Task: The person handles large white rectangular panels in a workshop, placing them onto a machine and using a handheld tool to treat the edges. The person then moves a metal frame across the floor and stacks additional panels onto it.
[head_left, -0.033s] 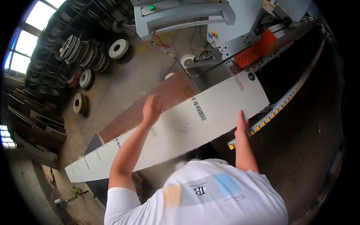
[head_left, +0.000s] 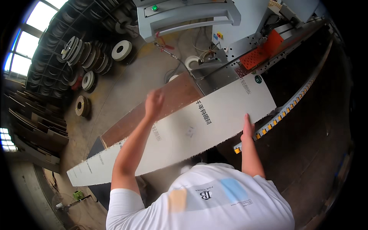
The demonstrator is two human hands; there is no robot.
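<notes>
A long white board (head_left: 226,109) with printed marks and a round green sticker lies slantwise in front of me, from lower left to upper right. Its long edges look rough. My right hand (head_left: 248,125) grips the near edge close to the right end, one digit on top, the other fingers hidden beneath. Over the far edge, my left hand (head_left: 154,102) is raised above a reddish-brown panel (head_left: 174,92). Motion blurs its fingers, and I cannot tell whether they touch anything. The board's far right edge lies beside a grey machine's metal bed (head_left: 224,78).
A grey control panel with a handle (head_left: 195,26) juts in at the top. Right of the board runs a curved rail with yellow rollers (head_left: 283,113). An orange perforated guard (head_left: 264,51) sits on the machine. Edging-tape rolls (head_left: 122,50) and stacked boards (head_left: 34,126) stand at left.
My left hand has shifted slightly left, away from the board's far edge. My right hand keeps its place on the near edge, and the board looks almost unmoved.
</notes>
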